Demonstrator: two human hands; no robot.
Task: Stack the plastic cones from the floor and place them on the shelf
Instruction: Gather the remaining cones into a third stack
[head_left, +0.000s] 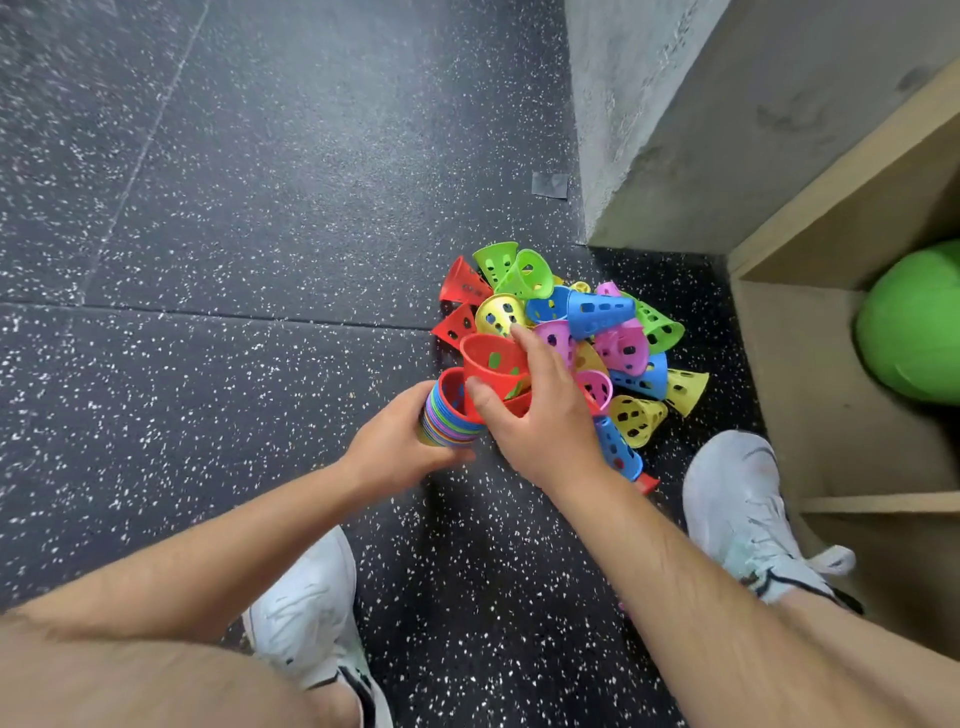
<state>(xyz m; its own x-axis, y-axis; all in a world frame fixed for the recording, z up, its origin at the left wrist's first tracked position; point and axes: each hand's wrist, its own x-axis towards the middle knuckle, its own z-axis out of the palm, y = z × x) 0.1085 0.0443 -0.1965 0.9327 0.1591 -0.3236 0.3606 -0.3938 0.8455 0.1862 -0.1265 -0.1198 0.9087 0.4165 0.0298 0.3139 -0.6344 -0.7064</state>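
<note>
Head view: the person bends low over the dark speckled floor, and both hands are busy. The left hand is wrapped round a stack of cones that sit one inside the other, with the fingers curled under it and many bright rims showing in a row. The open mouth of the stack points up and away from the person, toward the right hand. The right hand pinches one red cone, with the thumb on the near side and the fingers hooked over the far rim. This red cone touches the mouth of the stack, but it is tipped. Its wide mouth looks up toward the camera, and its thin end seems to go down and right under the palm, where it is hidden. So I think its long line does not match the long line of the stack yet, and it must be turned before its thin end can slide in. The pile of loose cones lies on the floor just past the right hand, so that hand is nearer for the next pick. The wooden shelf stands on the right side too, with a green ball inside it
</note>
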